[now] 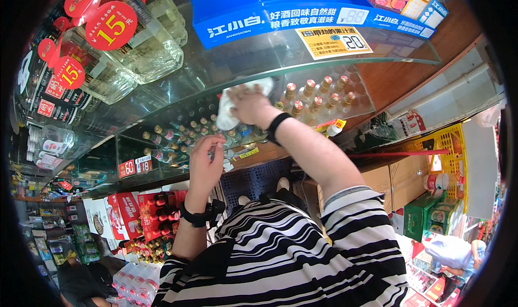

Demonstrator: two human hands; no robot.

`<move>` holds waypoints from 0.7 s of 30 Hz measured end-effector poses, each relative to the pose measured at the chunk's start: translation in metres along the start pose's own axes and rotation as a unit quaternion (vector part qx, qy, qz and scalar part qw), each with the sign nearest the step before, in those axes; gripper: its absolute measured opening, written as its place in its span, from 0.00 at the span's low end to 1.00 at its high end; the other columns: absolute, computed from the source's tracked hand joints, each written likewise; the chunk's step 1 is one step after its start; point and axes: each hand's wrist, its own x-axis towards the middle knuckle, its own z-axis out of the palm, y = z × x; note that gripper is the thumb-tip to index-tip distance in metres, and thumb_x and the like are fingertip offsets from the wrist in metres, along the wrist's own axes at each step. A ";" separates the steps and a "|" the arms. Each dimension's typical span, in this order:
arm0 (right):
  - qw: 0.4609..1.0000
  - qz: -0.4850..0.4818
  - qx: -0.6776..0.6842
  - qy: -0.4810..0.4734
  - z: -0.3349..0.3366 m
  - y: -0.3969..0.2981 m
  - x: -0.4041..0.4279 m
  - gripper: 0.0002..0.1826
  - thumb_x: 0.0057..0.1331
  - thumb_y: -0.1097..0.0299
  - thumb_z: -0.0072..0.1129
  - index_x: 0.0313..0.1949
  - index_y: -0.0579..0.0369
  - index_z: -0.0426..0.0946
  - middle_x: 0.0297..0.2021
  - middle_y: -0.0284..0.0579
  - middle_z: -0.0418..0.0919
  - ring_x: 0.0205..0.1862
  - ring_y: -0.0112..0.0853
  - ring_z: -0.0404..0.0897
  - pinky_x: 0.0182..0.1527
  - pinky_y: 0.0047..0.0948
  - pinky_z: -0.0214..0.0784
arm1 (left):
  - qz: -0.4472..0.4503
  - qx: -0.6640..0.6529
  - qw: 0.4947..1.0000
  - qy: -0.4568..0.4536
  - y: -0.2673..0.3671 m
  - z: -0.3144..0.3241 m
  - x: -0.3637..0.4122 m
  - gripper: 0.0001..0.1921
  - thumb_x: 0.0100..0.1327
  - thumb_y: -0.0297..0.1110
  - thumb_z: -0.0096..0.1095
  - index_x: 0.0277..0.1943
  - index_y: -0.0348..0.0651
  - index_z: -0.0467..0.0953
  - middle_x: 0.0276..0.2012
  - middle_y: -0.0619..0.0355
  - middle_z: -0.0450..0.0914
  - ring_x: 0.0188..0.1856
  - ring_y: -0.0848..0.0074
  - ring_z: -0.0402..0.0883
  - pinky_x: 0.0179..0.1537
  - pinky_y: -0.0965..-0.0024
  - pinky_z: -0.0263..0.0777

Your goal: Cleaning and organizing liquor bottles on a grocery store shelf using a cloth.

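My right hand (249, 104) presses a white cloth (228, 114) on the glass shelf (194, 100), with the fingers spread over it. Small bottles (309, 90) with red-and-gold caps stand in rows to the right of that hand, seen through the glass. My left hand (207, 157) is at the shelf's front edge, left of the cloth, its fingers bent and the thumb near the fingertips; whether it holds anything is unclear. More small capped bottles (166, 135) stand just beyond and left of it.
Large clear bottles (158, 60) with red price tags stand at upper left. A blue display tray (243, 23) is at the top. Cardboard boxes (408, 181) and a yellow plastic crate (459, 161) are at right. Red bottle cartons (125, 214) stand at lower left. Another person (457, 254) is at lower right.
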 end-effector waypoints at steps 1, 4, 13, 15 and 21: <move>1.000 0.004 -0.006 0.018 0.004 0.021 -0.009 0.34 0.72 0.49 0.31 0.73 0.47 0.43 0.74 0.42 0.46 0.75 0.41 0.44 0.72 0.54 0.34 | 0.004 -0.001 1.000 -0.005 0.000 0.005 0.000 0.05 0.63 0.22 0.54 0.40 0.33 0.76 0.41 0.49 0.80 0.42 0.63 0.81 0.44 0.68 0.74; 0.996 0.077 -0.040 -0.003 -0.003 0.067 -0.037 0.34 0.72 0.50 0.30 0.74 0.48 0.40 0.75 0.39 0.38 0.76 0.39 0.39 0.73 0.53 0.34 | 0.006 -0.003 1.000 -0.022 0.000 0.017 0.001 0.05 0.63 0.23 0.55 0.40 0.35 0.76 0.41 0.50 0.80 0.43 0.62 0.80 0.46 0.67 0.74; 0.941 0.336 0.025 0.046 -0.008 0.210 -0.122 0.37 0.65 0.50 0.37 0.72 0.49 0.49 0.74 0.43 0.43 0.75 0.40 0.44 0.70 0.58 0.38 | 0.037 -0.037 0.992 -0.111 0.023 0.064 0.019 0.05 0.63 0.26 0.56 0.39 0.36 0.76 0.38 0.49 0.79 0.43 0.58 0.79 0.46 0.62 0.71; 0.929 0.365 0.038 0.039 -0.012 0.213 -0.128 0.37 0.66 0.50 0.38 0.72 0.48 0.49 0.74 0.42 0.42 0.75 0.40 0.43 0.70 0.58 0.38 | 0.063 0.015 0.991 -0.121 0.015 0.066 0.017 0.06 0.64 0.25 0.55 0.41 0.34 0.76 0.41 0.50 0.80 0.44 0.64 0.80 0.46 0.68 0.74; 0.969 0.235 0.032 -0.072 -0.017 0.160 -0.101 0.35 0.67 0.52 0.39 0.72 0.47 0.49 0.73 0.49 0.44 0.74 0.50 0.45 0.70 0.58 0.38 | 0.058 0.002 0.992 -0.110 0.012 0.073 0.013 0.04 0.63 0.27 0.56 0.38 0.36 0.76 0.38 0.49 0.79 0.43 0.58 0.79 0.46 0.63 0.71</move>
